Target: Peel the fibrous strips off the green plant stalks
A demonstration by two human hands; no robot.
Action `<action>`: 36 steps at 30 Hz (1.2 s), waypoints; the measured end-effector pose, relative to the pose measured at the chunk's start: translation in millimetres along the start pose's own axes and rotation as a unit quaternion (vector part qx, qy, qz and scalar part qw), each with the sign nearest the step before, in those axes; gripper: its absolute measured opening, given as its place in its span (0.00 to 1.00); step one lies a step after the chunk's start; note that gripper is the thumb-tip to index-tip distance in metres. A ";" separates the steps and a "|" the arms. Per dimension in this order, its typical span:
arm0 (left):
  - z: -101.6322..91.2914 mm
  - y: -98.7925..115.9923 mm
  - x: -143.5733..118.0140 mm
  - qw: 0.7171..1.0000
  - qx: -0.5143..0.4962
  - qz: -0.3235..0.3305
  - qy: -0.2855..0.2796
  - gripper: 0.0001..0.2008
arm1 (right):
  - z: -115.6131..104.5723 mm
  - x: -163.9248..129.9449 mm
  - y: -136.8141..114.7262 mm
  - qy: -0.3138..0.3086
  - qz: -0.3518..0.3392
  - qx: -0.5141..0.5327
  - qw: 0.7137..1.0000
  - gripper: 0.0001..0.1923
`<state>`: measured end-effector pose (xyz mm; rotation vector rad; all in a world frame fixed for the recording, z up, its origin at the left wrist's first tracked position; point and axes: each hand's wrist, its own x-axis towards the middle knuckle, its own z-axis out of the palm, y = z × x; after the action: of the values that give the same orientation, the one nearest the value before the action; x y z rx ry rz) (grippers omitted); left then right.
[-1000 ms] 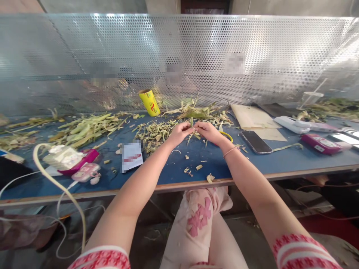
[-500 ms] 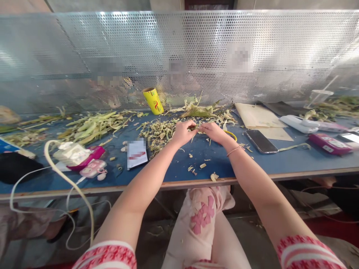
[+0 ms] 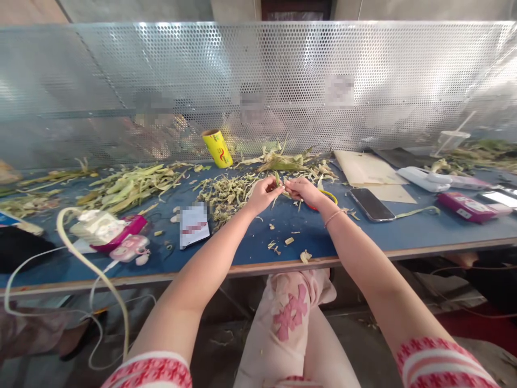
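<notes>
Both hands meet over the blue table, fingertips almost touching. My left hand [image 3: 263, 196] is closed in a pinch around a small green plant strip [image 3: 277, 180], whose end sticks up past the fingers. My right hand [image 3: 302, 189] pinches at the same spot; fingers hide whatever is in it. Left of them spreads a heap of short, curled plant pieces [image 3: 222, 196]. Longer dry leaves [image 3: 288, 161] lie just behind the hands. A yellow and red loop [image 3: 332, 196], partly covered, lies beside my right wrist.
A yellow tube [image 3: 218, 151] leans near the perforated metal screen [image 3: 283, 70]. Long pale strips [image 3: 133, 186] are piled at left, near a power strip with cables [image 3: 100, 229]. A small screen device [image 3: 194, 226] lies by my left forearm, a phone [image 3: 372, 205] and cardboard [image 3: 363, 168] at right.
The green strip now shows upright at my left fingers. Both hands stay together in nearly the same place, while the whole view has shifted slightly.
</notes>
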<state>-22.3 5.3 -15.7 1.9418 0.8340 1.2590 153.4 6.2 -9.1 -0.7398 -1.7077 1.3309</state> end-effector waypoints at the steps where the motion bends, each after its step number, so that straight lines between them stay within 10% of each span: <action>1: 0.0 -0.1 0.5 1.000 -0.004 -0.008 0.003 0.10 | 0.0 0.1 0.1 0.001 0.003 -0.004 1.000 0.28; 21: 4.1 4.4 2.9 0.980 -0.133 -0.147 -0.013 0.10 | 2.4 0.9 3.6 0.054 0.010 -0.055 0.997 0.27; 27: 3.9 -4.5 6.7 0.993 -0.077 -0.085 0.004 0.05 | 4.1 0.0 0.7 0.075 -0.020 -0.104 0.992 0.27; 36: 7.6 16.3 6.1 0.940 -0.277 -0.201 -0.006 0.08 | 8.9 -1.3 -1.6 0.062 -0.053 -0.110 0.991 0.24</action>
<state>-10.7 -0.6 -1.9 1.2545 0.7218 1.0814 146.3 0.4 -8.7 -0.8263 -1.7848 1.0146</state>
